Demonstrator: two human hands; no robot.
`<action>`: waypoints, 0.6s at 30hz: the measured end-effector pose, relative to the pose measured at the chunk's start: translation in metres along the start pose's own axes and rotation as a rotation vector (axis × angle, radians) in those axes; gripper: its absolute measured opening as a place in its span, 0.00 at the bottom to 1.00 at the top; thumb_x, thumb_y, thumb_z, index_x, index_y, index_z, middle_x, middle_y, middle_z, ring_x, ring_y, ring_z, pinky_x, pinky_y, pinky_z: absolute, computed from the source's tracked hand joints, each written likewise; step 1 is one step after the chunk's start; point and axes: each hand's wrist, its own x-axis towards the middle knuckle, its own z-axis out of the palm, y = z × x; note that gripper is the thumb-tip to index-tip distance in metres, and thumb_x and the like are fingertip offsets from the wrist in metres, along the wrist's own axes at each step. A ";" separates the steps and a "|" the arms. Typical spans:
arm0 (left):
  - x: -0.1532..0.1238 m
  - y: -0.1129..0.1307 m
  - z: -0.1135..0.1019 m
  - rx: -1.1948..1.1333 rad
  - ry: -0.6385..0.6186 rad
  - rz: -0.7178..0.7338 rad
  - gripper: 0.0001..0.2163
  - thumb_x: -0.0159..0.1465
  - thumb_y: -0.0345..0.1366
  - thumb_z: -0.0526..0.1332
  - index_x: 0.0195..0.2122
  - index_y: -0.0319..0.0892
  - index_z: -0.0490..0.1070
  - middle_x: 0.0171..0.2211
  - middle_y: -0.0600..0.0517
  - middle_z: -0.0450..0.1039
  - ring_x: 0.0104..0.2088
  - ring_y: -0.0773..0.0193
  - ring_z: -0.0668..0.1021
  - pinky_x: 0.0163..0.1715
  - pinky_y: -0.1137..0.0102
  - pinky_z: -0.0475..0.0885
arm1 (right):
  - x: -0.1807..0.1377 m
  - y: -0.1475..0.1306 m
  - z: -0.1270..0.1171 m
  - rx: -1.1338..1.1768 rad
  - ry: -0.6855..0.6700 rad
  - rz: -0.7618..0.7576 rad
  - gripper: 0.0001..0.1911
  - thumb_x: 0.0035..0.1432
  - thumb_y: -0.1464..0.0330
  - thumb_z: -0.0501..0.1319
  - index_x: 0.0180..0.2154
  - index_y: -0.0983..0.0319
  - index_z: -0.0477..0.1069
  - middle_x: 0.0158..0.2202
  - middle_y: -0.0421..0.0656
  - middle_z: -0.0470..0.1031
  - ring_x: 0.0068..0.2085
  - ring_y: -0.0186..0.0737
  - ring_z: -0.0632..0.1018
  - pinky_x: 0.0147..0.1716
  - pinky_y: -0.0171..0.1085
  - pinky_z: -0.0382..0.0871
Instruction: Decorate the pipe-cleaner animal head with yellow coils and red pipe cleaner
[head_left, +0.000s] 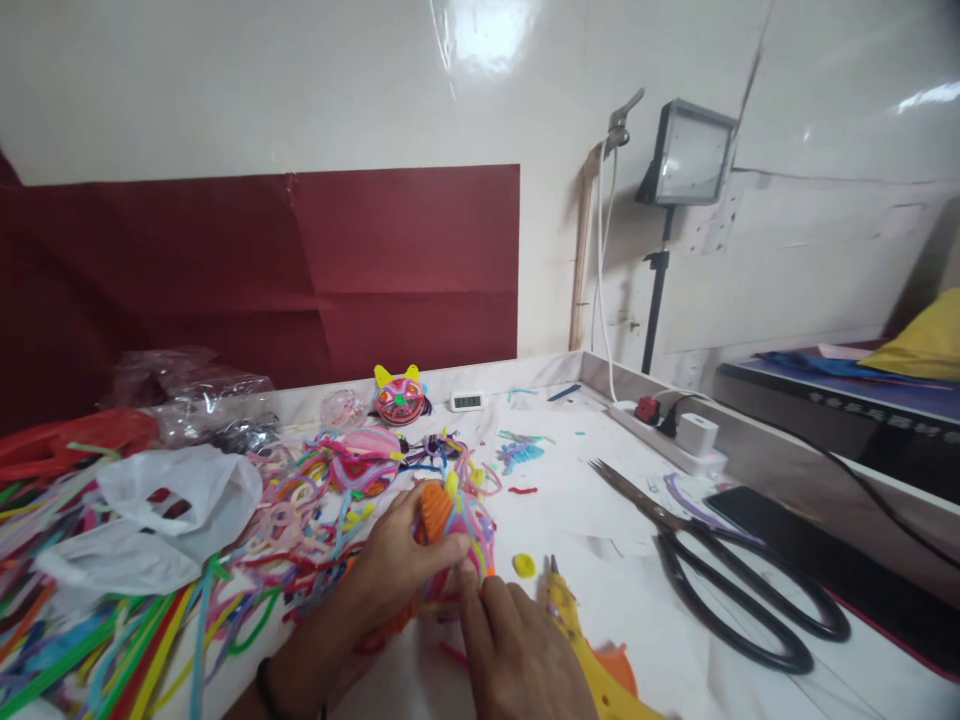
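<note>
A colourful pipe-cleaner craft [480, 525] with an orange ear-like part is held up over the table. My left hand [397, 555] is closed around its left side, the thumb across the front. At its lower right, my right hand [521, 640] has thumb and fingers pinched together on the craft's edge; its fingertips are partly hidden. Just right of that hand lies a yellow hot glue gun [589, 650], its nozzle pointing away, beside a small yellow disc [523, 566]. A finished-looking cat-like face [401, 395] with yellow ears stands at the back.
Loose pipe cleaners [135, 640] and a white plastic bag [165, 510] crowd the left. Large scissors [712, 560], a black phone [840, 575] and a power strip [675, 440] lie right. A small digital clock [466, 401] stands by the raised back edge.
</note>
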 end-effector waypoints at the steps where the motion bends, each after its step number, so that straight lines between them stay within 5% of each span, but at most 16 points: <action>1: -0.001 0.001 -0.001 -0.006 -0.021 -0.004 0.09 0.53 0.40 0.60 0.33 0.42 0.66 0.30 0.53 0.70 0.34 0.58 0.73 0.35 0.66 0.70 | 0.000 0.000 0.000 0.001 0.000 -0.003 0.15 0.56 0.81 0.54 0.45 0.68 0.70 0.27 0.45 0.72 0.26 0.42 0.73 0.21 0.37 0.67; 13: -0.001 -0.001 -0.001 0.016 -0.004 -0.008 0.09 0.52 0.39 0.61 0.33 0.43 0.66 0.28 0.55 0.70 0.31 0.59 0.73 0.33 0.66 0.70 | -0.001 0.002 -0.001 0.002 0.012 -0.030 0.17 0.59 0.80 0.50 0.47 0.71 0.70 0.27 0.46 0.73 0.25 0.42 0.74 0.21 0.38 0.67; 18: 0.000 -0.005 -0.002 0.016 -0.005 0.009 0.09 0.53 0.39 0.61 0.33 0.43 0.67 0.31 0.54 0.71 0.34 0.58 0.74 0.35 0.66 0.70 | -0.009 0.025 -0.017 0.071 -0.020 -0.067 0.16 0.64 0.77 0.49 0.50 0.69 0.69 0.28 0.46 0.73 0.26 0.42 0.75 0.24 0.38 0.71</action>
